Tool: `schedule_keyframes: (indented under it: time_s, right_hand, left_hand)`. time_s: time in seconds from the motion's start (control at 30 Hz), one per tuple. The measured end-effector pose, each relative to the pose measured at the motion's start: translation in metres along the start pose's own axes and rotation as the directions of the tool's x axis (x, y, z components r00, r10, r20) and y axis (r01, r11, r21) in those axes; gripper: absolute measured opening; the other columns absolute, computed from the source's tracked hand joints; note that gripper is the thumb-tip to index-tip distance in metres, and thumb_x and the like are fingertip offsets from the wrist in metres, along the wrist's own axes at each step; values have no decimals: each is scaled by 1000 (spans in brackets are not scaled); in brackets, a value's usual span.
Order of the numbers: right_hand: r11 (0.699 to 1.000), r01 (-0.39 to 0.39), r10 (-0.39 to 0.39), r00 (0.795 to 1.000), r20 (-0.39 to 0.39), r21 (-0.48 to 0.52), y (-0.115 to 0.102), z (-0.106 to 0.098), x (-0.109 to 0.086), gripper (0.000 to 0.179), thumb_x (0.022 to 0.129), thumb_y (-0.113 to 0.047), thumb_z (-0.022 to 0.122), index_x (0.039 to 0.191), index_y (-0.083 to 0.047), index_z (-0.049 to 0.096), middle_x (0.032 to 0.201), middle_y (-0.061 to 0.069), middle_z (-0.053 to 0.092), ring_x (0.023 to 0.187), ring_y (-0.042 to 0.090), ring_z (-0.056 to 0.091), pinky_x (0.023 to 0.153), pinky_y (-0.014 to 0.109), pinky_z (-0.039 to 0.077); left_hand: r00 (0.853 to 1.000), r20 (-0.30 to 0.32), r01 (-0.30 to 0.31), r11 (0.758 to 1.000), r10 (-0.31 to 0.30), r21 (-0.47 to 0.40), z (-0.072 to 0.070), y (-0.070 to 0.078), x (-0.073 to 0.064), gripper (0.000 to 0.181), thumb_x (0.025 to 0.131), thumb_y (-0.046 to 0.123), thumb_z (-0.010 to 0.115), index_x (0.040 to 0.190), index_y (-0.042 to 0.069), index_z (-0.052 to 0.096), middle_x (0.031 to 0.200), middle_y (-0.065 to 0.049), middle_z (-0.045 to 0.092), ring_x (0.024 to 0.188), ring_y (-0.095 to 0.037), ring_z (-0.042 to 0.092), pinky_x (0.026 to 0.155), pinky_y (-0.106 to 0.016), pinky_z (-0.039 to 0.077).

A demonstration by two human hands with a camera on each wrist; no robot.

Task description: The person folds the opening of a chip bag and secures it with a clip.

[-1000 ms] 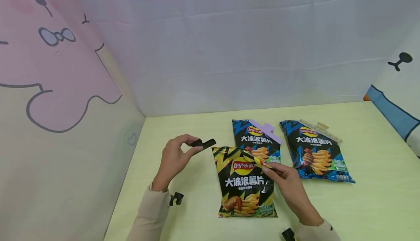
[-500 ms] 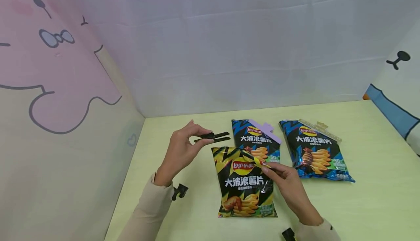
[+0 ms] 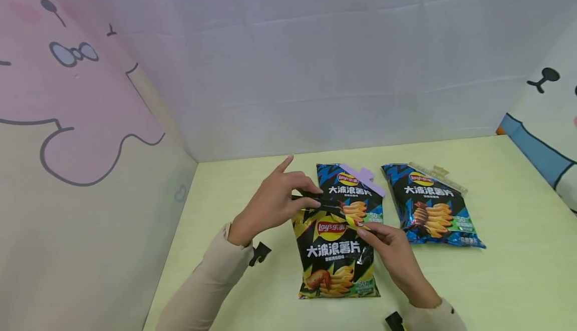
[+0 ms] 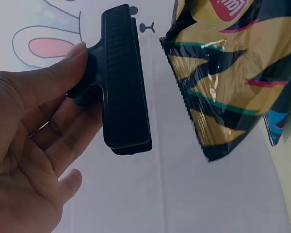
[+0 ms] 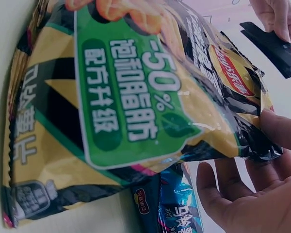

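My left hand (image 3: pixel 272 203) pinches a black bag clip (image 4: pixel 121 82) by its handles, the thumb on one side. In the left wrist view the clip's two long bars run nearly parallel, with a gap to the zigzag edge of a yellow-and-black Lay's chip bag (image 3: pixel 335 271). From the head, the clip overlaps the top of that bag. My right hand (image 3: pixel 398 256) pinches the bag's folded upper right corner between thumb and fingers. The folded strip (image 3: pixel 351 221) shows yellow.
Behind stands a blue-and-black chip bag (image 3: pixel 326 176) with a purple clip (image 3: pixel 362 178) across its corner. Another blue bag (image 3: pixel 433 221) at the right bears a translucent yellowish clip (image 3: pixel 437 177). A pale wall (image 3: pixel 315 70) closes off the table's back.
My left hand has moved right with the black clip, from beside the yellow-and-black bag to over its top edge. The clip's bars have turned to face the bag. My right hand stays put.
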State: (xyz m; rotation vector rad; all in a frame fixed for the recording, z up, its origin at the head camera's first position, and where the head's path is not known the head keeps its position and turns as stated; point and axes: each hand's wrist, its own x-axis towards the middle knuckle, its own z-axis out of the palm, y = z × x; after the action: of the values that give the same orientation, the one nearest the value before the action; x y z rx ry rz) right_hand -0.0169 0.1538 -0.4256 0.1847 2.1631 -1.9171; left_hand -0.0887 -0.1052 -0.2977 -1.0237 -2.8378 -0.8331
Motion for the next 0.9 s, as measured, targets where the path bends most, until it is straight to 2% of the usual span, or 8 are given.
schedule_keyframes:
  time_s: [0.27, 0.6, 0.77, 0.9]
  right_hand:
    - [999, 26, -27, 1000, 16, 30, 0, 1, 0, 35, 99, -23, 65, 122, 3, 70, 104, -18, 72, 101, 1, 66, 89, 18, 54]
    - [999, 44, -44, 999, 21, 29, 2, 1, 1, 35, 99, -23, 65, 123, 3, 69, 104, -19, 72, 101, 1, 67, 88, 19, 54]
    - [997, 74, -75, 997, 28, 31, 1, 3, 2, 34, 100, -21, 64, 122, 4, 70, 103, -17, 72, 99, 2, 66, 86, 19, 55]
    - [995, 93, -94, 995, 37, 48, 0, 5, 2, 34, 100, -20, 63, 121, 5, 69, 102, -17, 72, 97, 3, 66, 84, 20, 55]
  left_hand:
    - [998, 67, -15, 999, 13, 31, 7, 0, 10, 15, 91, 29, 75, 103, 21, 79, 97, 8, 77, 75, -6, 68, 129, -49, 16]
    - [991, 136, -18, 999, 13, 30, 12, 0, 15, 17, 91, 31, 75, 104, 22, 79, 99, 8, 78, 94, -8, 71, 129, -51, 13]
    - [980, 198, -24, 999, 17, 31, 16, 4, 19, 18, 92, 31, 74, 107, 22, 79, 100, 9, 78, 94, -5, 71, 130, -49, 12]
    - [974, 224, -34, 999, 25, 35, 23, 7, 22, 20, 93, 32, 73, 109, 23, 79, 100, 10, 78, 96, -5, 70, 129, -51, 13]
